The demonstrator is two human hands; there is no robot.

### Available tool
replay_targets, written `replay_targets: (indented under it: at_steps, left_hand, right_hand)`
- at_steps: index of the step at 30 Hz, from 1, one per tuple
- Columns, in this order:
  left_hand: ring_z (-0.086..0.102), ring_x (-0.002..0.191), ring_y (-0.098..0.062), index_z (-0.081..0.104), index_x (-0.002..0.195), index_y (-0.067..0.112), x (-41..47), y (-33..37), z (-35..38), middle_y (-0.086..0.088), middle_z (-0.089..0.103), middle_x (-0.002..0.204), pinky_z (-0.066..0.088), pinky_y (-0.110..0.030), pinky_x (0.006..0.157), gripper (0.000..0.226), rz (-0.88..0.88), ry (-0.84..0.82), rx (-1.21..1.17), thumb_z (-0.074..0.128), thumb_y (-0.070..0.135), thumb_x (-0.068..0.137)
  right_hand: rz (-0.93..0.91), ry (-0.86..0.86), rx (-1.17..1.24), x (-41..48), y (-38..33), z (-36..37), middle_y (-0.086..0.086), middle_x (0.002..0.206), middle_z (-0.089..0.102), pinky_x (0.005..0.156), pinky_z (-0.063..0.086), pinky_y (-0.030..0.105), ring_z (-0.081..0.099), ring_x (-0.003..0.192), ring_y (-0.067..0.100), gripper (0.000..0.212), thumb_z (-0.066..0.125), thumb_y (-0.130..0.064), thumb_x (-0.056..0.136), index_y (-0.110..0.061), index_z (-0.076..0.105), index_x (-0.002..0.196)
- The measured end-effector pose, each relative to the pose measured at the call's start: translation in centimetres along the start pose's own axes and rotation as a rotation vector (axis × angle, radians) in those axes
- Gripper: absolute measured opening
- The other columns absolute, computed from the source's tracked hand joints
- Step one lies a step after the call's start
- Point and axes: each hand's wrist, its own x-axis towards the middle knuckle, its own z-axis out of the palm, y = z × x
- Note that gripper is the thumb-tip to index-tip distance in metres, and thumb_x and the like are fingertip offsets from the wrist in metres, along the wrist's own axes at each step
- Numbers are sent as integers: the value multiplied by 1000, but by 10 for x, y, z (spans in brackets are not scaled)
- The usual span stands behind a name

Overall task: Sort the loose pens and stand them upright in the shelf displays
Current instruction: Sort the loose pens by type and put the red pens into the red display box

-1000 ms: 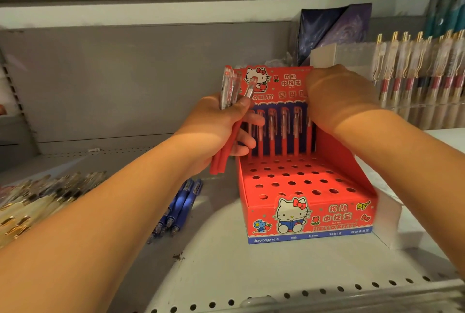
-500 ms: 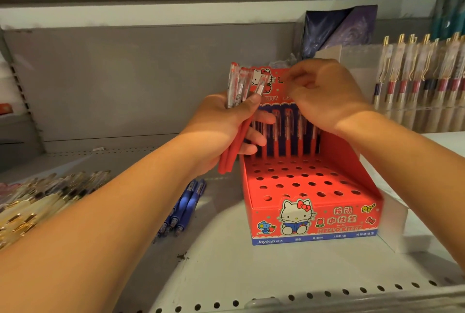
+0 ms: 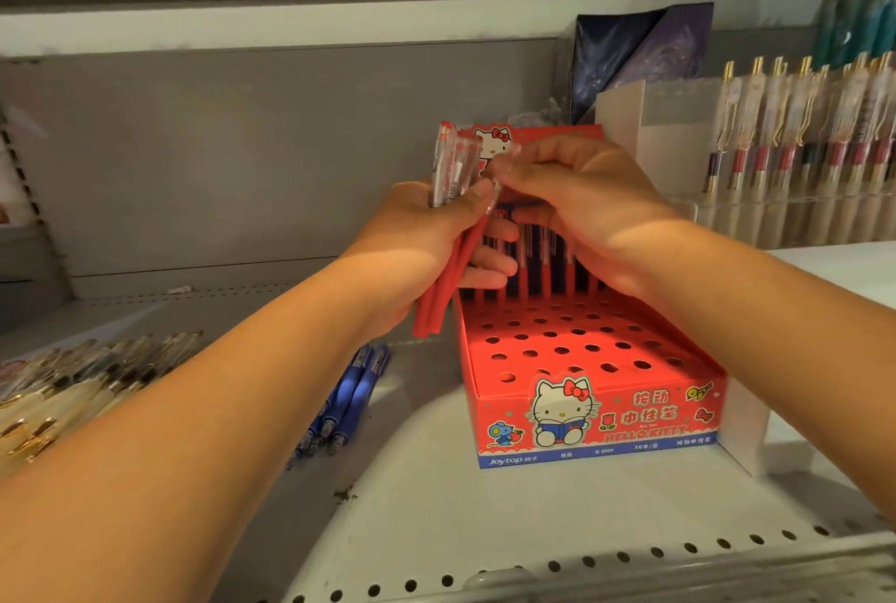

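Note:
My left hand [image 3: 426,243] grips a bundle of red pens [image 3: 446,292] with clear caps, held upright just left of the red Hello Kitty display box [image 3: 601,413]. My right hand [image 3: 586,200] has come across to the bundle and pinches the clear top of one red pen [image 3: 504,166] between thumb and fingers. A row of red pens [image 3: 548,272] stands upright in the back holes of the box, partly hidden by my hands. The box's other holes are open.
Blue pens [image 3: 349,389] lie loose on the shelf left of the box. A pile of gold-clipped pens [image 3: 72,384] lies at far left. An acrylic display of upright gold-topped pens [image 3: 800,141] stands at right. A clear divider [image 3: 742,428] flanks the box.
My right hand moved left from the back of the box to the bundle in my left hand and took hold of one pen's top. The left hand stayed nearly still.

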Motion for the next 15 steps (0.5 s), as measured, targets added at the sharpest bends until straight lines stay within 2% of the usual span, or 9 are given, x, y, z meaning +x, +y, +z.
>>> replay_targets:
  at_steps: [2, 6, 10, 15]
  left_hand:
    - [71, 58, -23, 60, 96, 6, 2, 2, -1, -10, 73, 72, 60, -30, 54, 22, -11, 71, -45, 52, 25, 102]
    - [69, 58, -18, 63, 100, 11, 6, 6, -7, -4, 73, 69, 59, -30, 60, 24, 35, 188, 41, 49, 30, 103]
    - [57, 44, -14, 61, 113, 10, 6, 6, -9, 2, 68, 60, 51, -25, 47, 28, 35, 246, 107, 47, 32, 104]
    - [30, 35, -10, 54, 117, 3, 7, 5, -10, 4, 49, 49, 26, -17, 39, 31, 8, 262, 101, 48, 29, 104]
  right_hand:
    - [-1, 16, 67, 0, -3, 0, 9, 85, 69, 64, 55, 22, 68, 71, 13, 10, 70, -11, 86, -8, 62, 89]
    - [-20, 99, 136, 2, -5, -1, 9, 85, 73, 62, 59, 32, 72, 69, 20, 13, 70, -7, 87, -10, 60, 95]
    - [-50, 125, 66, 2, 0, 0, 5, 81, 73, 60, 60, 37, 73, 70, 20, 23, 69, -4, 88, -7, 59, 108]
    - [-94, 195, 23, 3, 1, -3, -1, 73, 73, 56, 60, 36, 73, 68, 17, 19, 72, -6, 87, -14, 58, 96]
